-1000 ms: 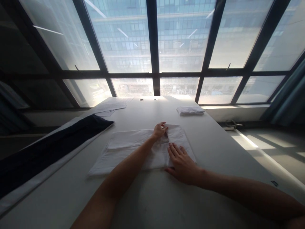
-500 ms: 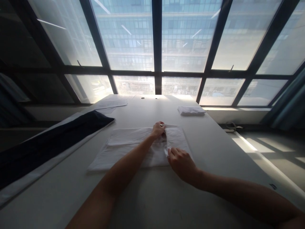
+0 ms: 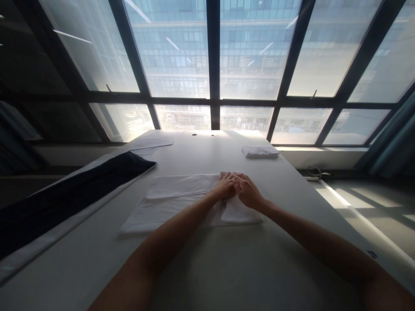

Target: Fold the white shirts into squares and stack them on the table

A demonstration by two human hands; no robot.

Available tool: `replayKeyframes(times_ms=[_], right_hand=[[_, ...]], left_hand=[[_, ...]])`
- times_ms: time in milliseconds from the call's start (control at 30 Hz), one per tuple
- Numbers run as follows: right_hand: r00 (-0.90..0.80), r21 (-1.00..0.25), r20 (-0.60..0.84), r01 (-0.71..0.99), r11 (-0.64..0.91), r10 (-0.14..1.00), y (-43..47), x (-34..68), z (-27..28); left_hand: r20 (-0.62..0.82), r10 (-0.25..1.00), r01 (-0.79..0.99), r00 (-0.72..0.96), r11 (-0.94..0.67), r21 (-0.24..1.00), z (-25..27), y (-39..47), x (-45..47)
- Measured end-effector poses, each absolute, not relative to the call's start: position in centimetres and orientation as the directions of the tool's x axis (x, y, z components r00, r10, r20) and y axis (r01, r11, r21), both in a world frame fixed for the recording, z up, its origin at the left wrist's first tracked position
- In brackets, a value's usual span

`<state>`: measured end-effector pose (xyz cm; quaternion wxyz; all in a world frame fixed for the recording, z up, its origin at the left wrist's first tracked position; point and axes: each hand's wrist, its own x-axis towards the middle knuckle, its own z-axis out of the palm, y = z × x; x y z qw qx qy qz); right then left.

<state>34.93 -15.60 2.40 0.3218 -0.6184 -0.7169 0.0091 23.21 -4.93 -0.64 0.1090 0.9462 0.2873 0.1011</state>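
A white folded garment lies flat on the white table, its right end turned over inward as a folded flap. My left hand lies palm down on the upper part of that flap, fingers stretched out. Touching it from the right, my right hand rests on the same flap, its fingers extended and meeting the left fingers. Neither hand grips the fabric. The hands hide the cloth beneath them, and the garment's exact kind cannot be made out.
On the left lies a long dark navy cloth over white material. Paper sheets sit at the far left of the table, and a folded white cloth at the far right. Large windows stand behind; a cable coil is beyond the right edge.
My right hand has moved up and away from the flap's near corner to join the left. My left hand has shifted slightly right and down, and both have let go of the fabric and flattened.
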Motion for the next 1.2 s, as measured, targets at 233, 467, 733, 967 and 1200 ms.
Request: replayKeyframes(times_ms=[233,467,733,967,1200], right_hand=[[-0.006,-0.286,0.108,0.957,0.037,0.994,-8.7,40.0,-1.7],[0.085,-0.259,0.166,0.965,-0.040,0.982,-9.5,41.1,-2.0],[-0.346,-0.136,0.455,0.883,0.449,0.820,-18.2,35.9,1.2],[-0.624,0.024,0.258,0.767,0.641,0.737,-22.8,33.8,1.7],[-0.686,-0.108,0.205,0.693,0.712,0.698,-22.6,34.1,2.7]], left_hand=[[0.144,0.663,0.622,0.735,-0.743,0.245,-1.2,-5.1,23.5],[0.105,0.838,0.754,0.535,-0.530,0.388,-0.7,-2.9,21.9],[0.253,0.912,0.633,0.323,-0.407,0.659,0.1,-0.5,21.0],[0.238,0.921,0.613,0.309,-0.384,0.690,0.8,-0.1,20.9],[0.210,0.930,0.719,0.300,-0.366,0.591,1.4,-1.2,20.5]])
